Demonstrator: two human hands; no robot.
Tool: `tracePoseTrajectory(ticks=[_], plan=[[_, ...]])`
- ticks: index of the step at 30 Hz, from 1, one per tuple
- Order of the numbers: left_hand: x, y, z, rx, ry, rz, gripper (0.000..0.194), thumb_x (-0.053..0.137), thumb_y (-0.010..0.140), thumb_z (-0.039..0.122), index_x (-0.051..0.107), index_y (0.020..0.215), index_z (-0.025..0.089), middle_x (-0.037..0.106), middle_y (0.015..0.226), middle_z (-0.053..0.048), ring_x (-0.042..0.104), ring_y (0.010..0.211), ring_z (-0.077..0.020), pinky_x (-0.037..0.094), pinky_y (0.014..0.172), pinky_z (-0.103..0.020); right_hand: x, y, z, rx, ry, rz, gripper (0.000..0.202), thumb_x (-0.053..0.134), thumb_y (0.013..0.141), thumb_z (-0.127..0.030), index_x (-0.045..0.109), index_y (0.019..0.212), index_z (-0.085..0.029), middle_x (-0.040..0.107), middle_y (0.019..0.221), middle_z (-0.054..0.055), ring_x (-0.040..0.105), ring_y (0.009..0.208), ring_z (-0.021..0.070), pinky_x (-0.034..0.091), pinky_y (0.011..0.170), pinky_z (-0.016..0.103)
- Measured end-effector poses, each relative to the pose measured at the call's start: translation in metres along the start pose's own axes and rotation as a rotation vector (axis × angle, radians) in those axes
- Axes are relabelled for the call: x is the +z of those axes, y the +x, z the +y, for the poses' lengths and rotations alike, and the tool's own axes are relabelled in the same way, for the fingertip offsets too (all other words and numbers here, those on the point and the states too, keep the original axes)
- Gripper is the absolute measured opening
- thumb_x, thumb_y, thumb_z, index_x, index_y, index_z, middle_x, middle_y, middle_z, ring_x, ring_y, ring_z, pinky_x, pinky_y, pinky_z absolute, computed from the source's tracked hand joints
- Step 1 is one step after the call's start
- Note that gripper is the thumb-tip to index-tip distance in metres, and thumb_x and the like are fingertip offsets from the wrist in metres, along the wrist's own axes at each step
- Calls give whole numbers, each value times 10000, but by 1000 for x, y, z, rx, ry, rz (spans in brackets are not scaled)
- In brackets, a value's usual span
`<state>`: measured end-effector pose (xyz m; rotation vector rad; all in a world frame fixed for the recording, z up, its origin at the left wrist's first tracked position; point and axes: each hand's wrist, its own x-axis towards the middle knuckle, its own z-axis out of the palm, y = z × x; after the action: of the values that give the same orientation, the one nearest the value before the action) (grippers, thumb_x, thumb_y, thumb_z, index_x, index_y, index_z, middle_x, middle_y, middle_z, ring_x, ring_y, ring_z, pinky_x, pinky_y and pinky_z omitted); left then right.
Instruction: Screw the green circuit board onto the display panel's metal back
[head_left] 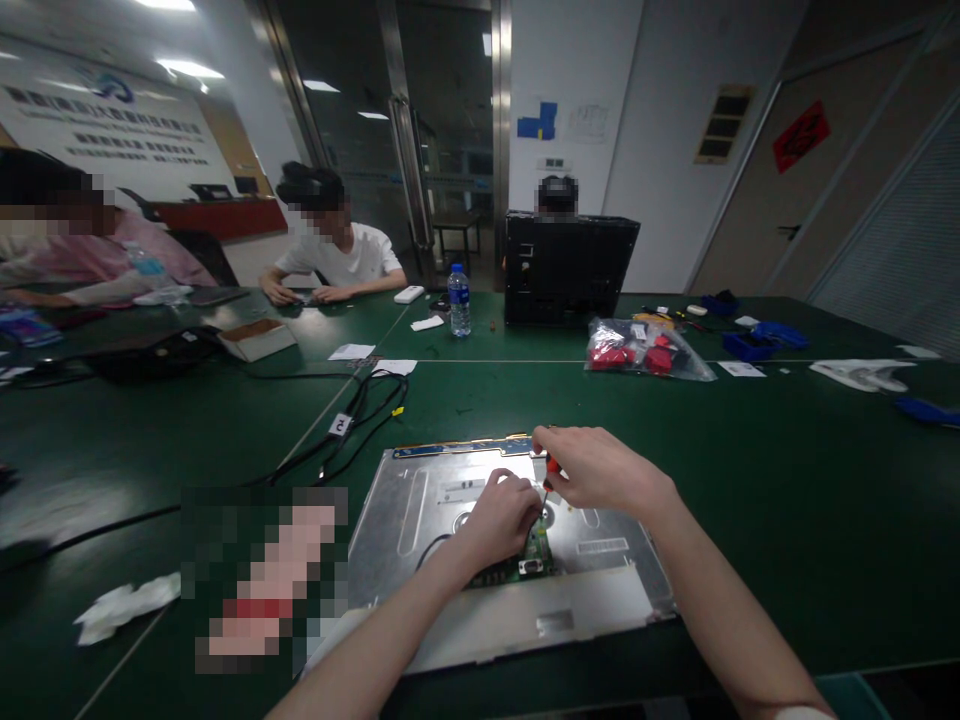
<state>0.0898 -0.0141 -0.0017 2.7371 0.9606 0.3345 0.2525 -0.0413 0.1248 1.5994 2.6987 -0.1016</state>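
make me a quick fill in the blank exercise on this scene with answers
The right hand grips a red-and-black-handled ____.
The left hand is at a green ____ on the metal panel.
The upright bottle is capped in ____.
The tabletop is coloured ____.

Missing words: screwdriver; circuit board; blue; green

Green surface [787,520] sweeping nine through six to three o'clock. Steel-framed glass doors [454,110] near eleven. White wall [581,60] at one. Brownish door [855,95] at two, red paper [801,137] on it. Lettered wall [45,125] at ten, lit ceiling lights [190,69] above.
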Motion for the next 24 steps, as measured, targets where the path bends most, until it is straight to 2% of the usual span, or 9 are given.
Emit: tracePoseTrajectory(ticks=[3,9,17,24], plan=[[0,0,1,-3,3,-1,170,483,785,102,631,794,188,658,826,-43,586,813,-196,350,853,-365,1,3,0,22,-21,-6,184,491,848,-203,499,1032,-198,686,909,54,648,792,210,290,545,274],[0,0,0,-3,2,-8,161,477,783,102,617,778,182,655,834,-49,587,832,-203,349,859,-374,-1,4,1,76,-59,-12,189,510,880,-331,515,1020,-204,688,880,64,656,783,232,310,549,276],[1,-1,-1,2,-11,0,149,493,795,110,619,805,189,658,845,-46,591,829,-202,340,869,-374,-3,0,0,5,16,-19,198,520,818,-188,507,1016,-198,678,955,54,644,818,208,322,575,277],[1,-1,-1,3,-2,10,164,481,792,99,620,796,185,653,837,-50,585,838,-202,340,888,-379,-2,5,0,100,-54,-27,187,500,877,-304,527,1030,-199,690,888,72,656,797,242,327,573,279]])
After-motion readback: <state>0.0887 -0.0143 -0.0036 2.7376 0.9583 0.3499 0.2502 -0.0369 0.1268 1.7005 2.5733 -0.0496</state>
